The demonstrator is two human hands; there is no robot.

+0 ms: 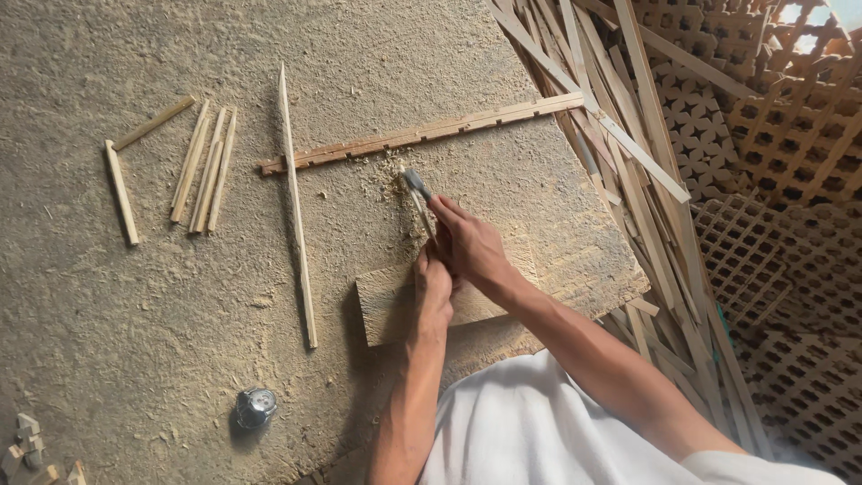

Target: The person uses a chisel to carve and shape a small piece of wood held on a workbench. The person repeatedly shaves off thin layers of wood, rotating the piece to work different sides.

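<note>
Several short wooden sticks lie at the far left of a sawdust-covered tabletop, one set apart and upright in the view, another slanted above it. Near the bottom edge sits a small round metal tin. To the right of the sticks, a long thin pointed strip runs top to bottom. A long notched wooden slat crosses behind it at a slant, with shavings heaped beneath its middle.

At centre, a flat wooden block rests on the tabletop. The left hand is closed, pressing down on the block, seemingly pinching a small piece that cannot be made out. The right hand, touching the left, is closed around the handle of a chisel, whose metal blade points up and away toward the shavings.

At right, beyond the tabletop's edge, a loose pile of wooden strips leans over stacked carved lattice panels.
</note>
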